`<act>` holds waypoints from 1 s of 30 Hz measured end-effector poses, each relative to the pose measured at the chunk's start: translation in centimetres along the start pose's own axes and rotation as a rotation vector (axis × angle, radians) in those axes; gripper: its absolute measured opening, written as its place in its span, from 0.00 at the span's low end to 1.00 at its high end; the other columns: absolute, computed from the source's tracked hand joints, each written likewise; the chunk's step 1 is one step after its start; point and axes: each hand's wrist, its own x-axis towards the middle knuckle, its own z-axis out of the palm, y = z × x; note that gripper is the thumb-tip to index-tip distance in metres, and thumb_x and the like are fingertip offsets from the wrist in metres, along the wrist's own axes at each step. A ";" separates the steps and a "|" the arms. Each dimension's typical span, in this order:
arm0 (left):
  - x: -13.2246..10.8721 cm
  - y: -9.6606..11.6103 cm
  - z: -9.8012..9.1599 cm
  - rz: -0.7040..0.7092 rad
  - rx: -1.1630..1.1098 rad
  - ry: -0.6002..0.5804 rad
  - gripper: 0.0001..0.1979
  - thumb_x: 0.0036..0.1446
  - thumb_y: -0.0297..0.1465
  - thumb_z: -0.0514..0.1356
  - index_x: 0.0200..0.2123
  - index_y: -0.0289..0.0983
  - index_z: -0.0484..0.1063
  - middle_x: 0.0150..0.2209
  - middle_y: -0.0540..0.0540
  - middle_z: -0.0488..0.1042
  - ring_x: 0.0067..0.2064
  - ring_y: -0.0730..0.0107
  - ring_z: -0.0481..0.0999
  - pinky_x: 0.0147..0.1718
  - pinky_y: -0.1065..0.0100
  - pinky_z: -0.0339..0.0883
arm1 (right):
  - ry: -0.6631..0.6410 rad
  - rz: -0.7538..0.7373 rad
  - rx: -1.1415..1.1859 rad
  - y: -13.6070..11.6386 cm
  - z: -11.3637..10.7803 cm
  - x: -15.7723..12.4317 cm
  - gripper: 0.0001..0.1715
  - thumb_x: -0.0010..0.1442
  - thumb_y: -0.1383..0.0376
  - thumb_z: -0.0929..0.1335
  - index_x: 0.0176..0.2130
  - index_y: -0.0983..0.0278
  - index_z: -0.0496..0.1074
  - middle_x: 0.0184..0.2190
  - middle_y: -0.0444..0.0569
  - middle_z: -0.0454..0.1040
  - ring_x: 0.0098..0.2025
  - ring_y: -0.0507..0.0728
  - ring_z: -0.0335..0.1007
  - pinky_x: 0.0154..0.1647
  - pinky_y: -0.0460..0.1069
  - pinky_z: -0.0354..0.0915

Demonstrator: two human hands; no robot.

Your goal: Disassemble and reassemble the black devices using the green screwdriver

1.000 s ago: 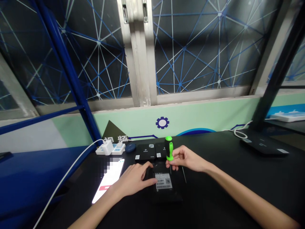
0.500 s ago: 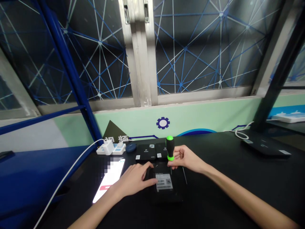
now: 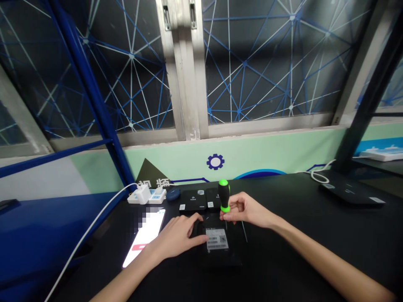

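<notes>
A flat black box (image 3: pixel 220 258) with a white printed label (image 3: pixel 217 239) lies on the black table. My left hand (image 3: pixel 179 235) rests on its left side, thumb and fingers spread apart. In my right hand (image 3: pixel 239 208) is a black and green screwdriver (image 3: pixel 223 195), held upright near the lower end of its handle. Its shaft points down at the box's far right part; the tip is too dark to make out. A thin metal rod (image 3: pixel 244 231) lies beside the box, below my right hand.
Two black boxes (image 3: pixel 192 201) stand behind the labelled one. To the left are a lit phone (image 3: pixel 146 235), a white power strip (image 3: pixel 157 196) with a cable, and a small dark blue object (image 3: pixel 173 194). Another black device (image 3: pixel 351 193) lies at the right, near a white cable (image 3: pixel 319 178).
The screwdriver handle and the fingers of my right hand have shifted very slightly to the left. My left hand and the box have stayed in place.
</notes>
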 end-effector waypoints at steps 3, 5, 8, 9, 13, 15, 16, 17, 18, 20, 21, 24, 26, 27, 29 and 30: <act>0.0 -0.1 0.1 0.001 0.003 0.008 0.27 0.60 0.56 0.54 0.53 0.45 0.69 0.28 0.53 0.70 0.32 0.63 0.71 0.29 0.68 0.56 | 0.054 0.008 0.027 0.5 0.2 0.2 0.19 0.45 0.58 0.80 0.29 0.67 0.74 0.25 0.43 0.76 0.25 0.50 0.69 0.31 0.47 0.66; 0.0 -0.1 0.1 0.002 0.004 0.008 0.26 0.60 0.55 0.54 0.53 0.45 0.69 0.28 0.53 0.70 0.32 0.64 0.71 0.29 0.68 0.56 | 0.084 0.026 0.040 0.5 0.3 0.3 0.21 0.42 0.57 0.81 0.30 0.67 0.74 0.23 0.43 0.76 0.24 0.51 0.69 0.32 0.48 0.67; 0.0 -0.1 0.1 0.008 0.002 0.010 0.26 0.61 0.55 0.54 0.53 0.45 0.68 0.28 0.53 0.70 0.32 0.63 0.71 0.29 0.68 0.56 | 0.103 0.047 0.022 0.3 0.3 0.3 0.22 0.43 0.56 0.80 0.31 0.68 0.75 0.25 0.46 0.79 0.25 0.52 0.71 0.32 0.49 0.67; 0.0 -0.1 0.1 0.010 -0.001 0.007 0.26 0.61 0.55 0.54 0.53 0.45 0.68 0.28 0.53 0.70 0.32 0.64 0.71 0.29 0.68 0.56 | 0.098 0.047 0.008 0.2 0.2 0.3 0.22 0.44 0.55 0.80 0.31 0.68 0.75 0.26 0.48 0.79 0.26 0.52 0.72 0.31 0.49 0.67; 0.0 -0.2 0.1 0.014 -0.001 0.003 0.26 0.61 0.55 0.54 0.53 0.45 0.68 0.28 0.53 0.70 0.32 0.64 0.71 0.29 0.68 0.55 | 0.017 0.017 -0.030 -0.1 -0.4 0.0 0.19 0.52 0.54 0.76 0.32 0.67 0.77 0.34 0.52 0.81 0.32 0.54 0.75 0.31 0.47 0.67; 0.0 -0.2 0.1 0.011 0.002 0.007 0.26 0.60 0.55 0.54 0.53 0.45 0.69 0.28 0.53 0.71 0.32 0.63 0.71 0.29 0.67 0.56 | -0.040 0.009 -0.030 -0.1 -0.6 -0.1 0.18 0.56 0.53 0.74 0.34 0.67 0.78 0.37 0.53 0.81 0.33 0.53 0.75 0.32 0.47 0.68; 0.0 -0.2 0.1 0.011 0.002 0.008 0.26 0.60 0.56 0.54 0.53 0.45 0.68 0.28 0.53 0.71 0.32 0.63 0.71 0.29 0.67 0.56 | -0.063 0.012 -0.026 -0.1 -0.6 -0.2 0.18 0.57 0.53 0.73 0.35 0.67 0.78 0.37 0.53 0.81 0.32 0.52 0.75 0.32 0.47 0.69; 0.0 -0.2 0.1 0.011 0.001 0.008 0.27 0.60 0.56 0.54 0.53 0.45 0.68 0.28 0.53 0.71 0.32 0.63 0.71 0.29 0.67 0.56 | -0.077 0.017 -0.018 -0.1 -0.5 -0.2 0.18 0.57 0.54 0.73 0.36 0.67 0.78 0.37 0.53 0.81 0.31 0.52 0.74 0.33 0.47 0.69; 0.0 -0.2 0.1 0.009 -0.001 0.009 0.27 0.60 0.56 0.54 0.53 0.45 0.68 0.28 0.53 0.71 0.32 0.63 0.71 0.29 0.67 0.56 | -0.079 0.025 -0.008 -0.1 -0.4 -0.2 0.18 0.57 0.54 0.74 0.36 0.67 0.78 0.37 0.52 0.81 0.30 0.51 0.74 0.33 0.47 0.69; 0.0 -0.2 0.1 0.006 0.000 0.011 0.27 0.60 0.56 0.54 0.53 0.45 0.68 0.28 0.52 0.71 0.32 0.63 0.72 0.29 0.67 0.56 | -0.050 0.041 0.015 0.0 -0.2 -0.2 0.18 0.52 0.55 0.76 0.34 0.67 0.76 0.33 0.50 0.80 0.28 0.52 0.74 0.34 0.48 0.70; 0.0 -0.2 0.1 0.006 -0.001 0.010 0.28 0.60 0.56 0.54 0.53 0.44 0.69 0.28 0.52 0.71 0.32 0.63 0.72 0.29 0.67 0.56 | -0.024 0.049 0.024 0.1 -0.1 -0.1 0.20 0.49 0.55 0.78 0.32 0.67 0.76 0.29 0.48 0.80 0.27 0.52 0.74 0.33 0.49 0.70; 0.0 -0.1 0.1 0.011 -0.001 0.006 0.28 0.60 0.56 0.53 0.53 0.43 0.69 0.28 0.52 0.70 0.32 0.63 0.72 0.29 0.67 0.56 | 0.036 0.069 0.032 0.5 0.1 0.0 0.23 0.42 0.55 0.80 0.28 0.67 0.73 0.21 0.44 0.76 0.26 0.54 0.75 0.33 0.50 0.71; 0.1 -0.2 0.1 0.012 0.001 0.009 0.27 0.60 0.55 0.54 0.53 0.44 0.69 0.27 0.52 0.70 0.32 0.63 0.72 0.29 0.67 0.55 | 0.055 0.073 0.041 0.7 0.0 0.2 0.24 0.41 0.55 0.81 0.27 0.67 0.72 0.20 0.43 0.75 0.26 0.55 0.75 0.33 0.50 0.71; 0.1 -0.2 0.1 0.012 0.002 0.011 0.27 0.60 0.55 0.54 0.53 0.44 0.68 0.27 0.52 0.70 0.32 0.63 0.72 0.29 0.67 0.55 | 0.062 0.071 0.048 0.8 0.0 0.2 0.24 0.40 0.55 0.81 0.28 0.66 0.71 0.20 0.43 0.75 0.26 0.55 0.75 0.33 0.51 0.71; 0.1 -0.3 0.2 0.016 0.003 0.014 0.26 0.60 0.55 0.54 0.53 0.45 0.68 0.27 0.52 0.70 0.32 0.63 0.72 0.29 0.67 0.55 | 0.062 0.060 0.060 0.8 -0.1 0.3 0.24 0.41 0.56 0.81 0.29 0.67 0.71 0.21 0.43 0.75 0.26 0.54 0.75 0.33 0.51 0.71; 0.0 -0.3 0.2 0.018 0.002 0.016 0.26 0.60 0.55 0.55 0.53 0.45 0.68 0.27 0.53 0.70 0.32 0.63 0.72 0.29 0.67 0.55 | 0.056 0.054 0.063 0.8 -0.2 0.3 0.23 0.41 0.57 0.81 0.30 0.67 0.72 0.22 0.43 0.75 0.26 0.54 0.74 0.33 0.51 0.72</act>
